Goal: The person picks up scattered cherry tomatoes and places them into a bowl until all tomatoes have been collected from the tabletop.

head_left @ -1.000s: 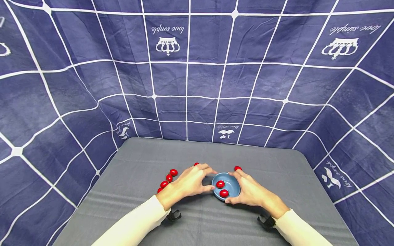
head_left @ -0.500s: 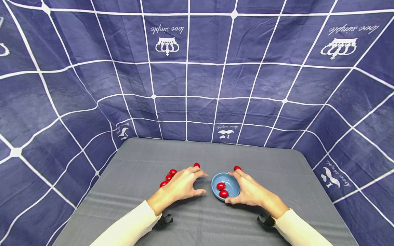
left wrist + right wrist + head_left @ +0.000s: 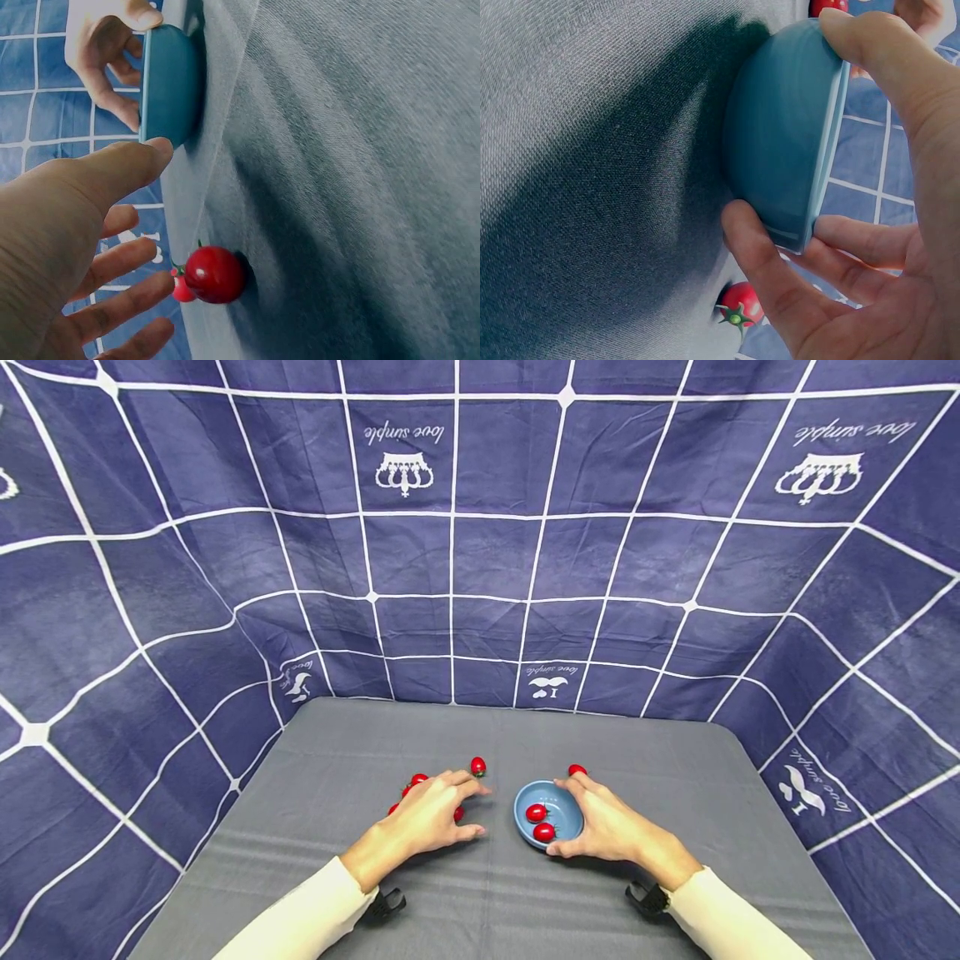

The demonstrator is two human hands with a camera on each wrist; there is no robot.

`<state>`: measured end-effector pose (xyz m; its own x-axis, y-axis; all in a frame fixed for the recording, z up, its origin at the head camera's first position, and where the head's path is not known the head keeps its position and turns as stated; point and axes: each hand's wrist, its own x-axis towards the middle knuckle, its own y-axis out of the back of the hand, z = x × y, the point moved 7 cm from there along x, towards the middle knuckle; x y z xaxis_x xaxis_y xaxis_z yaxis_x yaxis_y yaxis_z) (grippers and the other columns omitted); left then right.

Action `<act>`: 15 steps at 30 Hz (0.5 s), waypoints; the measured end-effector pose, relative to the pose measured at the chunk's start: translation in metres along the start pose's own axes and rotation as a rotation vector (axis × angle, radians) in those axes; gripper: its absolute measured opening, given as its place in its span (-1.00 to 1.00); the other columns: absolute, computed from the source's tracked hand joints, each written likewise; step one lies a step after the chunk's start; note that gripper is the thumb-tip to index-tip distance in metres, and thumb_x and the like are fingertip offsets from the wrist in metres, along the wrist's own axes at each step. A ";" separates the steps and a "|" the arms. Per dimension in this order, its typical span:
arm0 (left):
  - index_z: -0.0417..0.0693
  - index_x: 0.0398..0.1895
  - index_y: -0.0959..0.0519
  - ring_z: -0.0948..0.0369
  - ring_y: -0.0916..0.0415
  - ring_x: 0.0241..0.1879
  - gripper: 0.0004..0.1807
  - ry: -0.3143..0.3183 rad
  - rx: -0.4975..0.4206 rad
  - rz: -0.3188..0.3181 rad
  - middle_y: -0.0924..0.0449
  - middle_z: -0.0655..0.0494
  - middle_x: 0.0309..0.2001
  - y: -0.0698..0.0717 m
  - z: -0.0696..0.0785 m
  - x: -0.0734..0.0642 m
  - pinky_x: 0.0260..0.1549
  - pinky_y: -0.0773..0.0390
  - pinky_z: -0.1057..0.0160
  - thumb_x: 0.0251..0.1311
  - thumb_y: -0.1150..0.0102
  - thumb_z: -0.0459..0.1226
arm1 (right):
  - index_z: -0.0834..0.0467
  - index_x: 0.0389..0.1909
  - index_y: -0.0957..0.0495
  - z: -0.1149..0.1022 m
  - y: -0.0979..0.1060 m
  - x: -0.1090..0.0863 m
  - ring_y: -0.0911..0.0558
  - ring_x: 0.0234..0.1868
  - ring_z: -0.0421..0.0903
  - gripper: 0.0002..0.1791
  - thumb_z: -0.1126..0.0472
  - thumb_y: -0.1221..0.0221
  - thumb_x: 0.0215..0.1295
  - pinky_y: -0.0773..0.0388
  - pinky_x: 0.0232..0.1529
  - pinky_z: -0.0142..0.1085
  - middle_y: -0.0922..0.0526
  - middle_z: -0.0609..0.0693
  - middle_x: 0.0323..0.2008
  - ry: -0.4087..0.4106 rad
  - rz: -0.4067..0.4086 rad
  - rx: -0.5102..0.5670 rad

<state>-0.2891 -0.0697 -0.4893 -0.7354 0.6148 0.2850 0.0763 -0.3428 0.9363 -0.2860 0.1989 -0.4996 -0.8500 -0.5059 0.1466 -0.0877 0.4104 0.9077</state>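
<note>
My right hand [image 3: 615,827] grips the blue bowl [image 3: 564,810] with thumb on the near rim and fingers round the far side. Two red cherry tomatoes [image 3: 536,813] lie inside it. To the left, my left hand [image 3: 423,820] hovers low over the table, thumb and fingers spread apart with nothing between them. A cherry tomato [image 3: 215,274] lies on the cloth beside those fingers, apart from them. In the head view this tomato [image 3: 459,813] is partly covered by the left hand.
Several more cherry tomatoes [image 3: 419,779] lie left of the left hand, partly hidden by it. One tomato [image 3: 477,767] sits beyond it, another [image 3: 577,770] behind the bowl. Grey cloth [image 3: 660,760] covers the table; a blue checked curtain [image 3: 487,560] stands behind.
My left hand has drawn away from the bowl to the left, uncovering the far tomato. The right hand stays on the bowl. One tomato in the bowl has shifted slightly.
</note>
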 end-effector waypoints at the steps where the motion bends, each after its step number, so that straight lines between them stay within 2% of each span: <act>1: 0.14 0.29 -0.83 0.15 -0.83 0.17 -0.39 0.001 0.006 0.000 -0.84 0.23 0.22 0.000 -0.001 -0.002 0.01 -0.88 0.07 0.20 -0.79 0.05 | 0.30 0.49 -0.62 0.000 0.000 0.000 -0.80 0.10 -0.05 0.15 -0.30 -0.79 0.00 -0.84 0.25 -0.10 -0.71 0.06 0.25 -0.004 -0.003 -0.001; 8: 0.11 0.25 -0.85 0.15 -0.82 0.15 -0.42 0.017 0.007 -0.005 -0.83 0.22 0.16 -0.001 -0.007 -0.013 0.01 -0.89 0.08 0.18 -0.82 0.00 | 0.30 0.49 -0.61 0.001 -0.001 -0.001 -0.81 0.10 -0.01 0.17 -0.34 -0.78 0.01 -0.84 0.28 -0.06 -0.71 0.08 0.27 -0.013 -0.005 0.008; 12: 0.05 0.23 -0.84 0.14 -0.82 0.10 -0.44 0.008 -0.016 -0.002 -0.83 0.17 0.12 0.001 -0.009 -0.018 0.12 -0.86 0.08 0.17 -0.83 -0.07 | 0.31 0.45 -0.63 0.000 0.001 -0.002 -0.80 0.06 0.01 0.15 -0.38 -0.76 0.04 -0.85 0.24 -0.03 -0.71 0.10 0.23 0.026 0.040 0.047; 13: 0.03 0.23 -0.84 0.15 -0.82 0.08 -0.44 0.004 -0.021 -0.001 -0.83 0.15 0.11 0.002 -0.009 -0.019 0.14 -0.86 0.09 0.17 -0.83 -0.10 | 0.31 0.45 -0.63 0.003 -0.001 -0.002 -0.79 0.05 -0.02 0.12 -0.38 -0.73 0.09 -0.84 0.23 -0.10 -0.70 0.10 0.22 0.061 0.063 0.053; 15: 0.01 0.22 -0.84 0.16 -0.82 0.05 -0.45 -0.006 -0.029 0.001 -0.83 0.13 0.11 0.003 -0.010 -0.020 0.14 -0.85 0.10 0.17 -0.82 -0.14 | 0.31 0.44 -0.63 0.003 0.000 -0.002 -0.79 0.03 -0.02 0.12 -0.40 -0.72 0.09 -0.84 0.22 -0.10 -0.70 0.10 0.21 0.076 0.078 0.063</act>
<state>-0.2808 -0.0896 -0.4943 -0.7315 0.6184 0.2872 0.0574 -0.3640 0.9296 -0.2857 0.2019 -0.5012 -0.8139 -0.5258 0.2471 -0.0573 0.4959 0.8665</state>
